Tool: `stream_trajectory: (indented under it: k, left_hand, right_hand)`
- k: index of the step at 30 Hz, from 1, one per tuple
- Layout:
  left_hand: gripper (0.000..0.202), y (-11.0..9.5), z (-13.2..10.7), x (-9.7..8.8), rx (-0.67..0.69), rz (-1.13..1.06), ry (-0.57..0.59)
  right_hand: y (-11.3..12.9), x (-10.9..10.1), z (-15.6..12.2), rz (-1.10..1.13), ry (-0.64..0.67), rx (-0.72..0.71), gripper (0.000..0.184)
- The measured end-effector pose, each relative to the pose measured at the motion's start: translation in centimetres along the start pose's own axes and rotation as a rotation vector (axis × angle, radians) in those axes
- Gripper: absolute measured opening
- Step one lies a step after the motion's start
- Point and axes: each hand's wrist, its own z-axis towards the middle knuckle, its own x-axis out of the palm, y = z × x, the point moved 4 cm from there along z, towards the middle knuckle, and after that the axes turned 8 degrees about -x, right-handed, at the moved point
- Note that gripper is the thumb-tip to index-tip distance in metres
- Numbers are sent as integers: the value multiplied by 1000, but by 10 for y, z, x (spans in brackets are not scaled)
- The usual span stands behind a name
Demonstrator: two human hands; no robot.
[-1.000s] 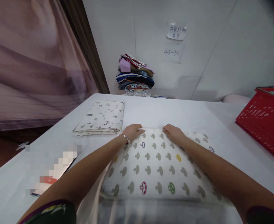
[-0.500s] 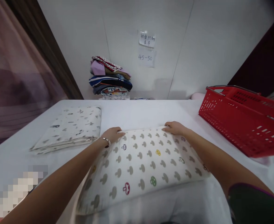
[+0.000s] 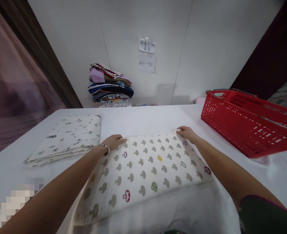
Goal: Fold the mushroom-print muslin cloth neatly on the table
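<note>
left hand (image 3: 113, 142) and right hand (image 3: 186, 133) lie flat, fingers loose, gripping nothing, on the far corners of the folded cloth (image 3: 145, 169) at the tabletop's (image 3: 153, 117) near edge. judgement: even pressure outward keeps the fold flat. second cloth (image 3: 70, 136) lies left, basket (image 3: 243, 130) at the right edge. against the earlier frames, the hands have spread apart from mid-edge.

The one camera sits on the person's head. It looks forward and down, close over both arms. The left hand (image 3: 113, 142) and right hand (image 3: 187, 133) show mid-picture; the white wall (image 3: 207, 48) stands well past them.
</note>
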Motion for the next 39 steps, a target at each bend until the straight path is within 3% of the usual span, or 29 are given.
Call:
stream_trajectory:
  k: [4, 8, 15, 21, 26, 32, 39]
  left_hand:
    - [42, -11, 3, 3, 86, 69, 38]
    - [40, -16, 5, 6, 43, 141, 26]
    - [45, -12, -8, 9, 30, 234, -74]
    - [44, -2, -22, 5, 49, 169, -147]
    - [45, 16, -36, -5, -61, 36, -149]
    - [47, 35, -59, -12, -145, -69, -143]
    - [52, 58, -88, -14, -223, -149, -198]
  right_hand:
    - [-11, 1, -4, -79, -113, 43, 38]
    - [-15, 5, -6, -139, -125, 33, 41]
    - [-4, 12, -13, -406, -74, -124, 44]
    - [-3, 6, -28, -482, 13, -19, 55]
    - [-13, 1, -56, -461, 66, 58, 62]
    - [-33, -8, -111, -422, 99, 135, 74]
    - [-53, -14, -162, -347, 68, 205, 80]
